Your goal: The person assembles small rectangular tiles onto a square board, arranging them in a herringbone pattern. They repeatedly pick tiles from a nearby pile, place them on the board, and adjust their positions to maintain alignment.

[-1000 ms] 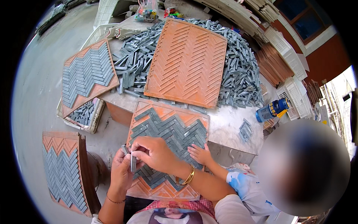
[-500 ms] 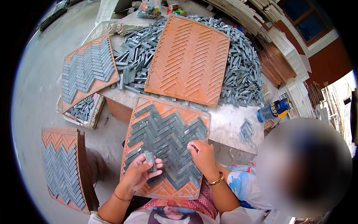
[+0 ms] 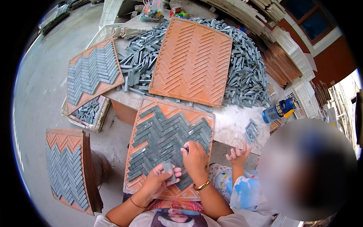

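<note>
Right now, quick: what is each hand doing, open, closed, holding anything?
Left hand: closed on a small grey tile strip.
Right hand: fingers curled, pressing on the grey strips in the orange herringbone tray; holding anything cannot be told.

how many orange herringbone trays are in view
5 visible: an empty tray on the grey strip pile, a half-filled tray under the person's hands, a filled tray at upper left, and two filled trays stacked at lower left. More may be hidden.
</note>
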A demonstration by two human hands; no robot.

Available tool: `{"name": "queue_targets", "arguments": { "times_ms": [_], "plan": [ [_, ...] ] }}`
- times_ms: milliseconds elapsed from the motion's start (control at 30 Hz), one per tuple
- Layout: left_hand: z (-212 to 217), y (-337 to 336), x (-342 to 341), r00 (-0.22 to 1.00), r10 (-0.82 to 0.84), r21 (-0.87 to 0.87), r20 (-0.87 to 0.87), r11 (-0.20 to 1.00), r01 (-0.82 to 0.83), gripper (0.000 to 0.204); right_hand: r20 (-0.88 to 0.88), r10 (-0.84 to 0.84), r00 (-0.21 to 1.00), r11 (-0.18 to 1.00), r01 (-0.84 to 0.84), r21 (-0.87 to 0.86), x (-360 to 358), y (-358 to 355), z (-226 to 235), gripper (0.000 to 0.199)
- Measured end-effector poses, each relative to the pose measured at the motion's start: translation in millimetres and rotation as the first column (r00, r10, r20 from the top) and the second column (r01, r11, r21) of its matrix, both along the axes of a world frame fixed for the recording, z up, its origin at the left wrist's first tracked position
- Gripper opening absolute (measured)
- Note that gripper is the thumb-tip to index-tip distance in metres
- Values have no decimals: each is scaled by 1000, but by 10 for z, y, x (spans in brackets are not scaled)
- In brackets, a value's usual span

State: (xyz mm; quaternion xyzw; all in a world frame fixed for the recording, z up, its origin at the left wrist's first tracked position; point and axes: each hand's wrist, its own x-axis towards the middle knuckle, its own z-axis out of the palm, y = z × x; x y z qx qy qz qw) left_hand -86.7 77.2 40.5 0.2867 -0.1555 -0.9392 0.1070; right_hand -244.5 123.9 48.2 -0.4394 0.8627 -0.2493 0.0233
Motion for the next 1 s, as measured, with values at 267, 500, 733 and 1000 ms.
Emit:
{"name": "queue_targets", "arguments": {
  "times_ms": [267,500,733,1000],
  "plan": [
    [7,-56,-98,995,95,16,22,995,-95,20,221,-79,972,996,70,48,-121,-25,-48,14],
    [-29,-44,-121,991,123,6,59,992,-123,20,-31,-11,999,1000,11,-8,-41,-47,-66,15],
    [34,-99,-124,982,177,-6,63,984,-177,21,500,14,866,983,79,-164,32,-2,233,16],
    [104,-179,-12,985,162,-90,64,984,-156,10,103,58,993,974,-33,-224,-431,-352,154,15]
  ]
}}
